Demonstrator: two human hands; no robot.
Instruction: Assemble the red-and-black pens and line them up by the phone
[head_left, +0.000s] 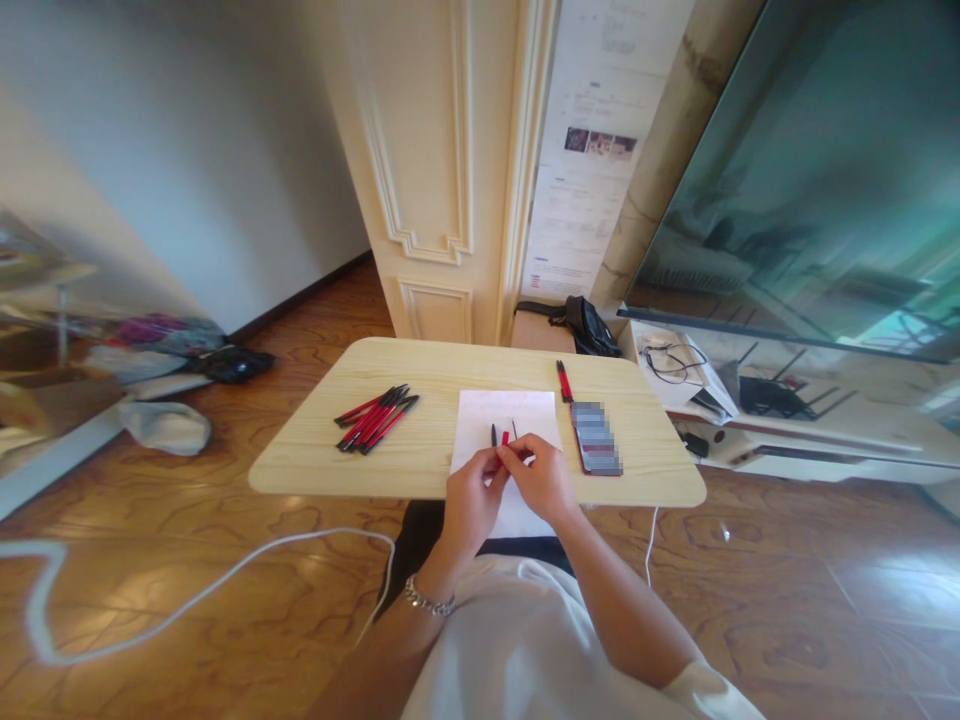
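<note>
My left hand [470,497] and my right hand [540,475] meet over a white sheet of paper [510,420] at the near edge of a small light wooden table [375,455]. Both are closed in a pinch on a red pen part [503,450] held between them. A dark pen cap [493,434] and a thin refill [514,428] lie on the paper just beyond my fingers. A bundle of several red and black pens [376,417] lies to the left on the table. One more red pen [564,381] lies at the far right.
A phone [596,437] lies right of the paper. A white cable [187,600] trails over the wooden floor at left. A cream cabinet stands behind the table, and a low white TV stand [787,440] with a large screen is at right. Clothes lie on the floor at far left.
</note>
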